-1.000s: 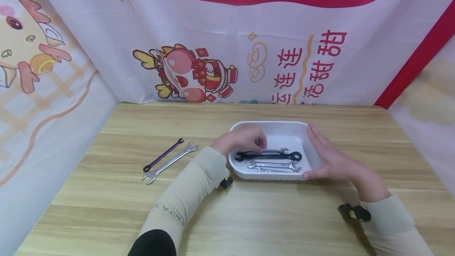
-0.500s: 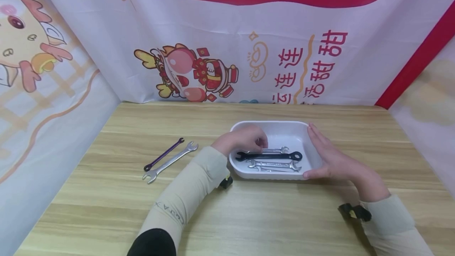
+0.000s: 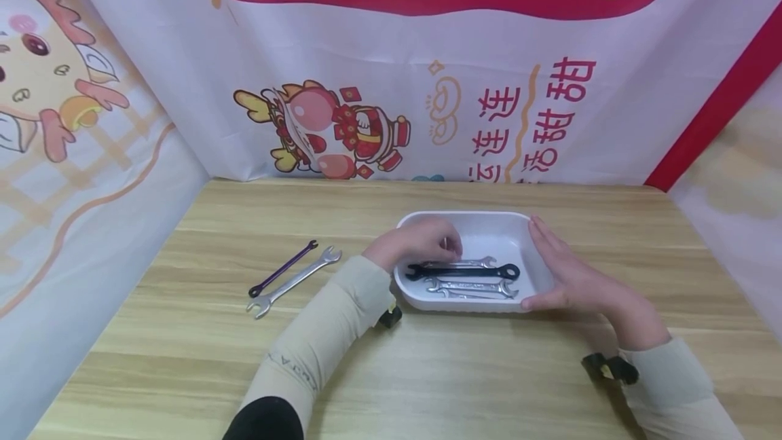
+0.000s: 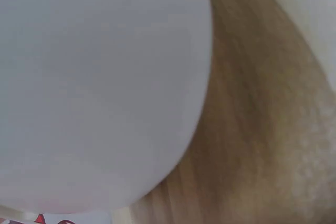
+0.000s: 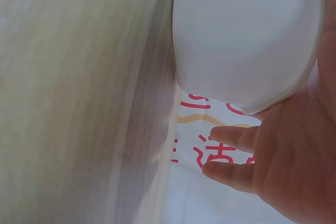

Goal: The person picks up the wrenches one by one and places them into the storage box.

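Note:
A white tray (image 3: 540, 270) holds several wrenches lying side by side. My left hand (image 3: 424, 240) reaches in over its left side, with curled fingers pinching a silver wrench (image 3: 479, 263) near the middle of the tray; the fingertips are partly hidden. Just in front of that lie a black wrench (image 3: 470, 271) and more silver wrenches (image 3: 470, 286). My right hand (image 3: 574, 277) rests against the tray's right end, thumb at the front corner and straight fingers along the back. In the right wrist view, the tray's outer wall (image 5: 247, 35) meets the palm.
Left of the tray, a purple wrench (image 3: 284, 269) and a larger silver open-end wrench (image 3: 294, 282) lie slantwise on the wooden table (image 3: 464, 372). A printed cloth (image 3: 366, 39) hangs behind the table's back edge.
The view has tilted slightly, shifting everything a little down. Both hands and the tray stay in place; slightly more of the silver wrench shows beneath the left fingers.

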The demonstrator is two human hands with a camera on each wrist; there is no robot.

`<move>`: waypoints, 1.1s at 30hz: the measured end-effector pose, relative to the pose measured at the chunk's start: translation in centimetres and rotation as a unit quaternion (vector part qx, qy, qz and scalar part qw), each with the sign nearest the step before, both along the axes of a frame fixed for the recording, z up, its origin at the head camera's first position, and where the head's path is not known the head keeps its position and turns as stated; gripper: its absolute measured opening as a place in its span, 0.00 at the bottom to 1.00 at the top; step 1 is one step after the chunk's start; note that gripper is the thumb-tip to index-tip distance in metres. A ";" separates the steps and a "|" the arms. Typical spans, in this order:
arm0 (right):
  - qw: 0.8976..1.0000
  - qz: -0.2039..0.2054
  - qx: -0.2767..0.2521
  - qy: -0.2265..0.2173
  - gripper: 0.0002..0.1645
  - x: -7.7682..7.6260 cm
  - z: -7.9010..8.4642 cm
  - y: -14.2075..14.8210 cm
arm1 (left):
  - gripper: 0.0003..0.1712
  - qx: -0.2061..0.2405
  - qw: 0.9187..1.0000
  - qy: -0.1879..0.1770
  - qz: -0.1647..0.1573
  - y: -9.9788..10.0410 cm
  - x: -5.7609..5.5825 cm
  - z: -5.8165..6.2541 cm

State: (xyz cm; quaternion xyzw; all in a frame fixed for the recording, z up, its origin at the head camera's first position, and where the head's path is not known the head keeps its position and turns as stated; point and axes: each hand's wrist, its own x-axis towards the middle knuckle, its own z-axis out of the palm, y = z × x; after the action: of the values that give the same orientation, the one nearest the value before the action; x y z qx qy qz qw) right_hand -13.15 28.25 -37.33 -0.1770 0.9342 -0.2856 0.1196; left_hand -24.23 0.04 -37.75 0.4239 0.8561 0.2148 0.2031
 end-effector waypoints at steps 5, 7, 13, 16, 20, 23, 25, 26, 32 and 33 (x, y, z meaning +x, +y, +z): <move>1.000 0.001 0.002 0.000 0.83 0.0 -0.2 0.0 | 0.11 0.004 1.000 0.006 -0.002 -0.3 0.1 0.3; 1.000 0.000 0.001 0.001 0.83 0.0 -0.2 0.1 | 0.12 0.005 1.000 0.004 0.001 -0.5 0.2 0.5; 1.000 0.002 -0.002 0.002 0.83 0.0 -0.3 0.1 | 0.13 0.032 0.999 -0.005 0.020 -2.0 0.5 1.2; 1.000 0.003 -0.001 0.002 0.83 0.0 -0.3 0.1 | 0.14 0.055 0.998 0.003 0.024 -3.2 0.7 1.8; 1.000 0.005 -0.002 0.004 0.83 0.0 -0.3 0.1 | 0.15 0.082 0.995 0.004 0.048 -5.1 1.1 2.9; 1.000 0.004 -0.002 0.004 0.83 -0.1 -0.3 0.1 | 0.15 0.092 0.993 0.004 0.071 -6.3 1.5 3.5; 1.000 0.004 -0.002 0.004 0.83 -0.1 -0.3 0.1 | 0.15 0.094 0.992 0.011 0.085 -7.0 1.8 3.8; 1.000 0.003 -0.002 0.004 0.83 -0.1 -0.3 0.1 | 0.15 0.096 0.991 0.014 0.092 -7.3 1.9 3.9; 1.000 0.004 0.001 0.004 0.83 -0.1 -0.3 0.2 | 0.13 0.089 0.987 0.030 0.132 -8.9 2.9 4.4; 1.000 0.005 0.001 0.004 0.83 -0.1 -0.3 0.2 | 0.12 0.087 0.987 0.031 0.135 -9.2 3.1 4.4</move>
State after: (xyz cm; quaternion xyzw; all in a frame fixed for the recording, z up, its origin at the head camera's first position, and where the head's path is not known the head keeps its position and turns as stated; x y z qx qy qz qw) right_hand -13.26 28.41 -37.65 -0.1825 0.9341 -0.2834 0.1176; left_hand -21.17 -9.11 -33.32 0.3276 0.8893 0.3005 0.1075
